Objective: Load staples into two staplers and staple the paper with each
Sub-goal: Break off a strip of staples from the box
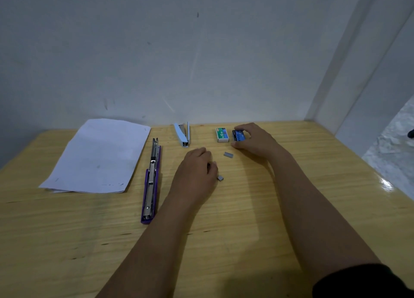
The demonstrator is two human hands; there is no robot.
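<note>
A pale wooden surface [291, 208] is lying against a scuffed grey-white wall [179, 51]. Past its right edge, a white door frame [349, 73] is standing, with marbled floor [394, 149] showing beyond.

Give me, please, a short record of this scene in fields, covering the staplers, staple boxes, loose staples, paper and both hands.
purple stapler: open flat on table
light blue stapler: open, near wall
green staple box: on table, untouched
blue staple box: under right hand's fingers
loose staple strips: one between the hands, one by left hand
paper: left, unstapled as far as visible
left hand: palm down, contents hidden
right hand: on blue box
</note>
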